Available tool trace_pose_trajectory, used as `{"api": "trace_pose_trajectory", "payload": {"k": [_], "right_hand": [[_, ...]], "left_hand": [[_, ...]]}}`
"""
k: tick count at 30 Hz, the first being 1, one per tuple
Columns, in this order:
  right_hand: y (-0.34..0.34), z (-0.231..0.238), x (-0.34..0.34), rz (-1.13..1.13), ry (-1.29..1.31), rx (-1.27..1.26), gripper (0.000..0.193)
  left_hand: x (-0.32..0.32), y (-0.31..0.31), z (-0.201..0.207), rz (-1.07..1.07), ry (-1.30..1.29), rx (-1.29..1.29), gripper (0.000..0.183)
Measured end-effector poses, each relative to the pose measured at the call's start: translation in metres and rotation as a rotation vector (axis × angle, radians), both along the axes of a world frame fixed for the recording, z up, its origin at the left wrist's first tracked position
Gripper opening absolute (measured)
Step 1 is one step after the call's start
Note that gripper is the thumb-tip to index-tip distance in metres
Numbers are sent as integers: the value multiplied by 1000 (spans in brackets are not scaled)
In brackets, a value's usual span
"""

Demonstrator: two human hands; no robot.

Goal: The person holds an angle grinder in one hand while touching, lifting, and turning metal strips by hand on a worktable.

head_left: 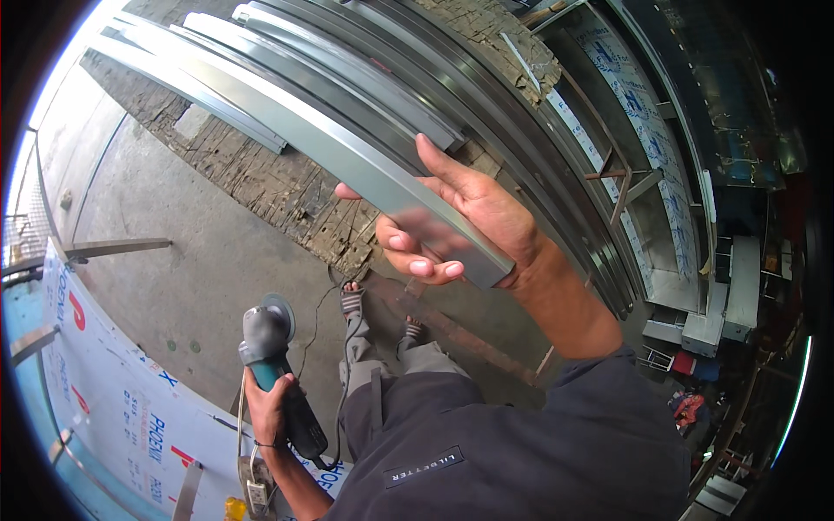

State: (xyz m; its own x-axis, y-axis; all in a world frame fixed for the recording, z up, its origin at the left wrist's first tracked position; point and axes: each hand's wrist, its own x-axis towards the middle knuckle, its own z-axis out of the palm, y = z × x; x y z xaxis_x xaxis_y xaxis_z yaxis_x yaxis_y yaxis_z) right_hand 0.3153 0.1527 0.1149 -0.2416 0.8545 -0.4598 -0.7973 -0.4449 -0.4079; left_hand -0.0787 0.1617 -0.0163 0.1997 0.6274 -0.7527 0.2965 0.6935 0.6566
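Note:
My left hand (271, 406) is wrapped round the body of an angle grinder (287, 382), low on the left. The grinder's disc (279, 316) points up and away from me, and its cord hangs beside my leg. In my right hand (469, 208) lies the near end of a long, shiny rectangular metal tube (347, 143). The fingers curl round it from below and the thumb stands up along its far side. From there the tube stretches to the far left, over a worn wooden bench top (287, 200). Finger reflections show on its smooth face.
More metal tubes (512, 122) lie along the bench. A film-covered sheet (130, 391) stands at the lower left, near a power socket (257, 493). On the right is a metal frame with film-covered panels (638, 104). A rusty bar (460, 326) crosses low by my feet.

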Motion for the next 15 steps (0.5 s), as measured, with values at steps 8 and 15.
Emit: {"api": "trace_pose_trajectory", "payload": {"k": [8, 15], "right_hand": [[0, -4, 1, -11, 68, -13, 68], [-1, -3, 2, -15, 241, 28, 65]], "left_hand": [[3, -2, 0, -21, -20, 18, 55], [0, -4, -2, -27, -25, 16, 56]]}}
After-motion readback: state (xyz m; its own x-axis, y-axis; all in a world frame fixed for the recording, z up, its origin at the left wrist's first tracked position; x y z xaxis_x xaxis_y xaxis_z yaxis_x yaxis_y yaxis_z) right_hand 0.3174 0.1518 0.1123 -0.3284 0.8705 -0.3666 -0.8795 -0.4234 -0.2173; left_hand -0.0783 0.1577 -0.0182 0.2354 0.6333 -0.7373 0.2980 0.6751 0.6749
